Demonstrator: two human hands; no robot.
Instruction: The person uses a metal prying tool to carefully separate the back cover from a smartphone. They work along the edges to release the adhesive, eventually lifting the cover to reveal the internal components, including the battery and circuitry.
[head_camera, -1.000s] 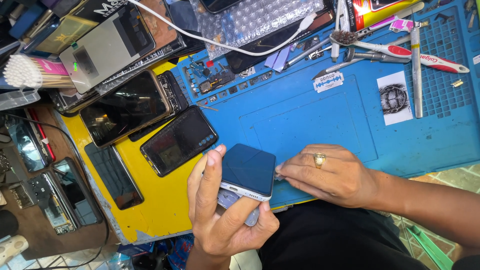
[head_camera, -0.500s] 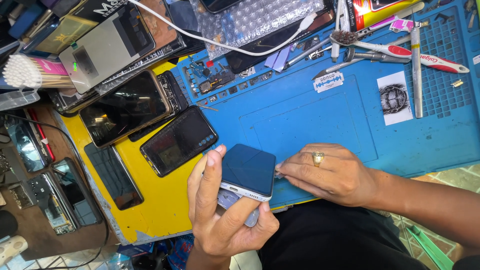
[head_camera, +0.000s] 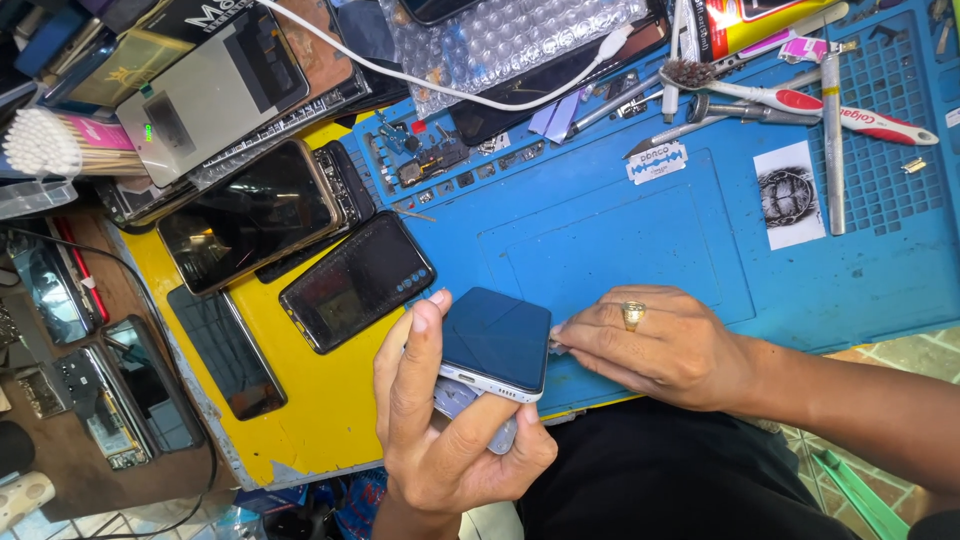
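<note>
My left hand (head_camera: 440, 420) grips a dark-screened smartphone (head_camera: 497, 342) with a pale edge, held tilted at the near edge of the blue work mat (head_camera: 600, 240). A second pale piece shows under the phone between my fingers. My right hand (head_camera: 650, 345), with a gold ring, rests on the mat and its fingertips press against the phone's right edge; a small thin tool may be pinched there, but it is hidden.
Several phones and loose screens (head_camera: 355, 280) lie on the yellow board (head_camera: 330, 400) to the left. A toothbrush (head_camera: 800, 100), tweezers, a razor blade (head_camera: 655, 162) and small parts sit at the mat's far side. Cotton swabs (head_camera: 45, 145) stand far left. A white cable (head_camera: 450, 90) crosses the top.
</note>
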